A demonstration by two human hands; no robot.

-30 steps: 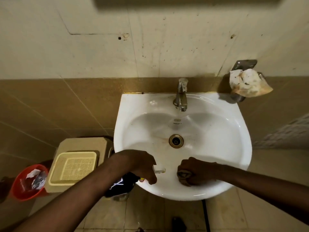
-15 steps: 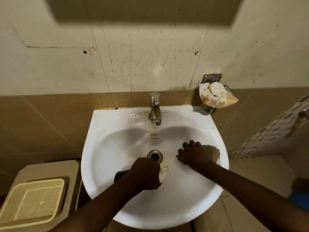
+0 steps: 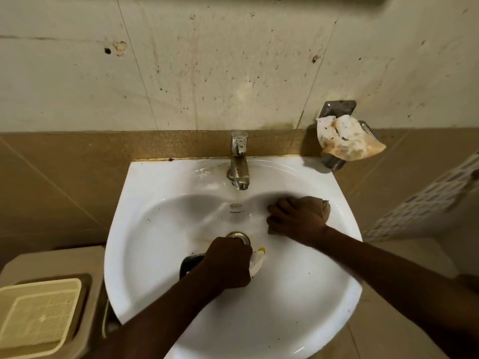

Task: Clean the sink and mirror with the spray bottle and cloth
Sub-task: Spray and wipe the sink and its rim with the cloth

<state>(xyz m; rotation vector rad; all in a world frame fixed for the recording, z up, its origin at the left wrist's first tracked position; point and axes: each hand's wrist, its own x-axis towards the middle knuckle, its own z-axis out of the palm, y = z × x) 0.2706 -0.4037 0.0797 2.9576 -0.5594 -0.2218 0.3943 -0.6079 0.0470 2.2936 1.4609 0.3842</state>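
The left hand [image 3: 228, 263] is wrapped around the spray bottle [image 3: 256, 260] over the sink [image 3: 145, 255], just below the drain [image 3: 239, 235]. The right hand [image 3: 295, 216] presses the cloth [image 3: 322, 206] against the basin's upper right wall, right of the tap [image 3: 239, 161].

Sink [image 3: 145, 255]: white, oval basin, brown stains at its drain. Spray bottle [image 3: 256, 261]: white-and-yellow nozzle, over the drain. Cloth [image 3: 322, 207]: brown, bunched, right of the drain.

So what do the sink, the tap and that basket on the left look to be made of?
Sink: glazed white ceramic, seemingly; glossy with bright reflections. Tap: shiny metal, probably chromed; mirror-like glints, some dulling. Basket: likely matte cream plastic, with moulded mesh.
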